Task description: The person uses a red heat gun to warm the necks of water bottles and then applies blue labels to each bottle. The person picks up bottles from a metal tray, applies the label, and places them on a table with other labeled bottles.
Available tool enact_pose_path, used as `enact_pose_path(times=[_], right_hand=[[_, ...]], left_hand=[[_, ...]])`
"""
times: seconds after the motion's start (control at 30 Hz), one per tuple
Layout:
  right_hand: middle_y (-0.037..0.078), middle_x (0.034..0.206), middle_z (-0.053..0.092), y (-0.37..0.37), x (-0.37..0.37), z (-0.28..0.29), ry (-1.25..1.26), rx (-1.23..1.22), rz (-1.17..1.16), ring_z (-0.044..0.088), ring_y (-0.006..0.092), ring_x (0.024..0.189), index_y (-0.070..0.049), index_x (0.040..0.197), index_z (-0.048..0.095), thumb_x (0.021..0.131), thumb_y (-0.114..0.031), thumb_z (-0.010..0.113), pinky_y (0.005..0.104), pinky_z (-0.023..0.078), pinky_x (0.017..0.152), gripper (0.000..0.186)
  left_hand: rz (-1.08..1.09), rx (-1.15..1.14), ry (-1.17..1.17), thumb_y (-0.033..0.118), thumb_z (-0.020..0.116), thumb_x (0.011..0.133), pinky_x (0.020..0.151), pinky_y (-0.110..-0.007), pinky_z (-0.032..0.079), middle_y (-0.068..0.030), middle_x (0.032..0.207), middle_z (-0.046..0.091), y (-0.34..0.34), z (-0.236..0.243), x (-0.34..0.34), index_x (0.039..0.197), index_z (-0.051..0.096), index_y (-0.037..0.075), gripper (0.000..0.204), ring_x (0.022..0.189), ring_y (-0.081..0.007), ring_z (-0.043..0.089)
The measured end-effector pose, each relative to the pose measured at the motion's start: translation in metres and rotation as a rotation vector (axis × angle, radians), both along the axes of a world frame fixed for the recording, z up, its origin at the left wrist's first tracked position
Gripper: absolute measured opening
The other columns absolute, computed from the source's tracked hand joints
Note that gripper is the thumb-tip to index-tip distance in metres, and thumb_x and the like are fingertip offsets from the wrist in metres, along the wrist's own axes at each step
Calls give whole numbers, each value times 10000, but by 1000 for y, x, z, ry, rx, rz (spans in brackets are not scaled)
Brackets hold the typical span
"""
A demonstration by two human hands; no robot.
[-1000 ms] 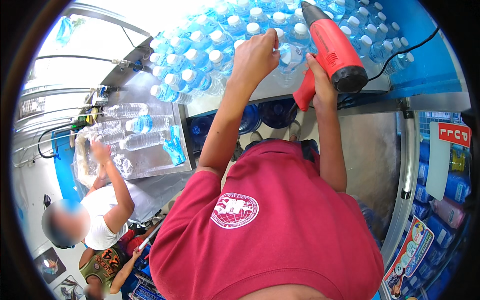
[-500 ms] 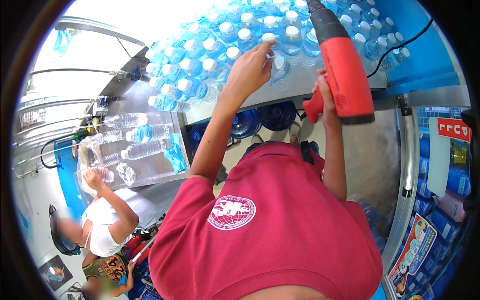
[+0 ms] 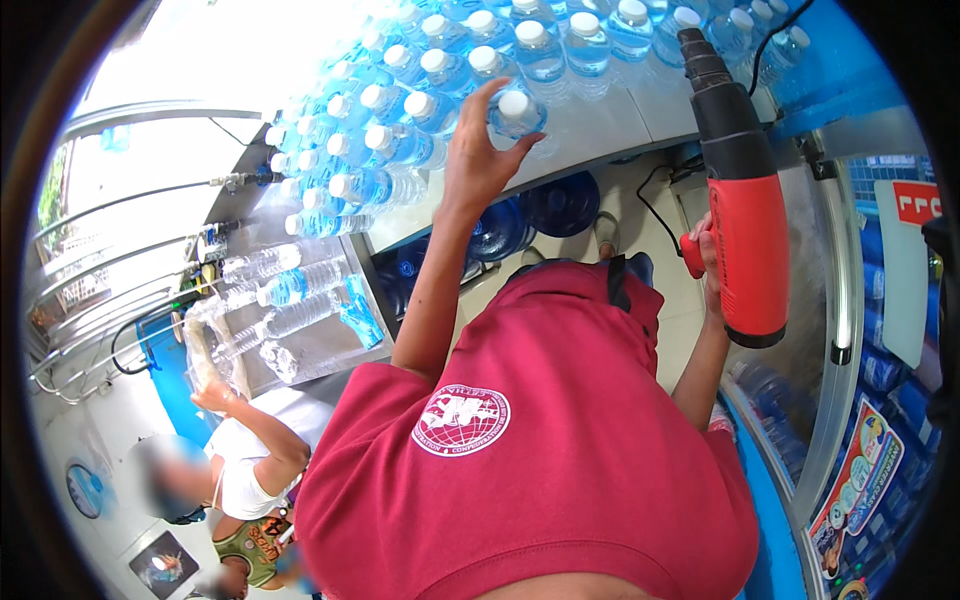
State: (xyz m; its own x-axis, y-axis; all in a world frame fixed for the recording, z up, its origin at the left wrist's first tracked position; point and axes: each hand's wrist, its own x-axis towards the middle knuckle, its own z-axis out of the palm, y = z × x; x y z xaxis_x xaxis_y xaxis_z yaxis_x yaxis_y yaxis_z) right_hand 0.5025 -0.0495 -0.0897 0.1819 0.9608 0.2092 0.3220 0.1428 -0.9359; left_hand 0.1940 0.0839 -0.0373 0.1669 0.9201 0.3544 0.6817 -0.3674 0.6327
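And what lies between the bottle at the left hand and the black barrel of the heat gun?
In the head view, white counter lies between the bottle and the barrel.

One heat gun (image 3: 752,240). One left hand (image 3: 478,165) and one right hand (image 3: 709,263), both the wearer's. More than twenty standing bottles (image 3: 588,50), the farthest lost in glare, so no exact total. At least three lying bottles (image 3: 287,288). At least three jugs (image 3: 563,205). Two shoes (image 3: 606,231). Two other people (image 3: 243,475). One red sign (image 3: 916,203).
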Motion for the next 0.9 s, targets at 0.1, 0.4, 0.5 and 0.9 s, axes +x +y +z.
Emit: enact_pose_path(times=[0.1, 0.4, 0.5, 0.9], right_hand=[[52, 1056, 632, -8, 2, -10, -43, -94, -96, 592, 192, 1025, -78, 1103, 629, 926, -282, 665, 358, 441, 941, 273], [67, 936, 612, -25, 9, -27, -79, -7, 63, 598, 159, 844, -30, 1032, 606, 945, -163, 636, 313, 474, 821, 162], [68, 940, 614, -42, 27, -22, -76, -51, 47, 599, 162, 848, -30, 1034, 608, 944, -164, 637, 315, 474, 823, 164], [73, 953, 622, -46, 34, -24, -51, -85, 100, 605, 173, 865, -30, 1046, 614, 940, -164, 641, 321, 476, 832, 174]], left_hand=[[99, -46, -190, 199, 897, 701, 969, -420, 492, -182, 1258, 579, -3, -14, 5, 1353, 422, 27, 824, 1166, -284, 586], [143, -87, -321, 149, 885, 716, 1008, -394, 475, -162, 1231, 588, -9, -56, 20, 1320, 426, -11, 775, 1161, -253, 590], [68, -42, -340, 150, 870, 738, 1026, -396, 462, -165, 1223, 592, -7, -51, 12, 1332, 422, -24, 764, 1166, -256, 587], [-32, 47, 110, 137, 710, 880, 991, -415, 466, -165, 1330, 569, -4, 15, 1, 1396, 490, 113, 561, 1206, -357, 562]])
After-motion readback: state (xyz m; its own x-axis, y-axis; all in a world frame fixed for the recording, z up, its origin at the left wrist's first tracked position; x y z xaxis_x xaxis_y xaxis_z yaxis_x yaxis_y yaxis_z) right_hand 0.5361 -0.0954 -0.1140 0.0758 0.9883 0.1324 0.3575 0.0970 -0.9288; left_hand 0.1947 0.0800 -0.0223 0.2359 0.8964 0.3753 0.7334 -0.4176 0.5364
